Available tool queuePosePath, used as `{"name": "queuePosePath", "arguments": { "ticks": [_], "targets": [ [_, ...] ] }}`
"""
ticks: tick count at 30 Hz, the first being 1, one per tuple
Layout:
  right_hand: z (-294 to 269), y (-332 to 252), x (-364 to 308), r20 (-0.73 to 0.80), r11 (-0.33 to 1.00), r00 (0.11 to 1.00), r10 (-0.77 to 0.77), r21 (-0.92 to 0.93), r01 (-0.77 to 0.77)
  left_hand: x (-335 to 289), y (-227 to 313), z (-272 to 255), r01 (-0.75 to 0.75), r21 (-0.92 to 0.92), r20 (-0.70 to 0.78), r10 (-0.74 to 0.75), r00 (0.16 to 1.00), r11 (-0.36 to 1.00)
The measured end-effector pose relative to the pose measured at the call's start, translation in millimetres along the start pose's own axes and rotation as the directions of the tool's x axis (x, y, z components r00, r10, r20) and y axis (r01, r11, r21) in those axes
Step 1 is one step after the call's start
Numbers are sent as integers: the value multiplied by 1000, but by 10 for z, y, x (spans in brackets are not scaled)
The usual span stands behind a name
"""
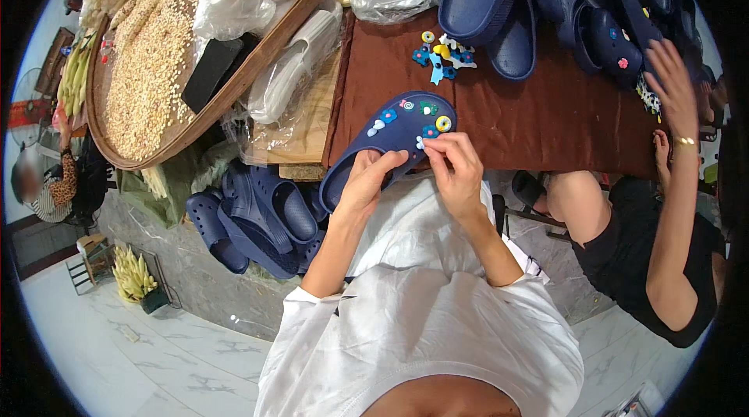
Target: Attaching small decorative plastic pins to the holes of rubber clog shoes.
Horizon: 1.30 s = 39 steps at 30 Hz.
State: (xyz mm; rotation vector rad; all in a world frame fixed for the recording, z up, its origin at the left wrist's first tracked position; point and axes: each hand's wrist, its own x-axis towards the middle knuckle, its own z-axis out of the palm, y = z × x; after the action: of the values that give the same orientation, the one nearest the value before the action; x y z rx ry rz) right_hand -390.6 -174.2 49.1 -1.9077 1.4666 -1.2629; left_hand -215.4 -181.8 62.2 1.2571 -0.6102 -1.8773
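Note:
A navy blue clog (399,136) is held over the near edge of the brown cloth, toe pointing away to the right. Several small charms dot its upper, among them a yellow-and-white round one (443,123) and a green one (428,108). My left hand (367,180) grips the clog at its foot opening, fingers inside and thumb over the rim. My right hand (459,173) pinches a small white-and-blue charm (420,142) at the side of the upper; its lower part is hidden. Farther back lies a loose heap of colourful charms (445,60).
Navy clogs (511,46) crowd the back right of the brown cloth (530,120). At left, a round woven tray (109,156) holds corn kernels and a black phone-like slab (222,70). More clogs (253,218) hang low left. Another person's hand (672,81) is raised at right.

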Motion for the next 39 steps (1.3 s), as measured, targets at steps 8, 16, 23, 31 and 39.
{"name": "queuePosePath", "arguments": {
  "ticks": [8,16,23,31,39],
  "targets": [
    [11,-41,64,68,959,973,220,165,-229,-26,-114,66,-26,-76,-36,23,999,997],
    [93,-145,83,51,976,980,191,100,-196,-121,-115,69,-41,-185,-30,36,999,982],
    [136,-74,12,69,975,989,133,168,-143,-102,-190,-6,-33,-192,-25,29,999,981],
    [25,-168,-107,109,947,971,214,223,-233,-93,-148,183,-251,64,-171,258,951,966],
    [151,10,-214,138,738,886,443,504,-448,-134,-146,174,-348,147,-209,373,904,926]
  ]
}}
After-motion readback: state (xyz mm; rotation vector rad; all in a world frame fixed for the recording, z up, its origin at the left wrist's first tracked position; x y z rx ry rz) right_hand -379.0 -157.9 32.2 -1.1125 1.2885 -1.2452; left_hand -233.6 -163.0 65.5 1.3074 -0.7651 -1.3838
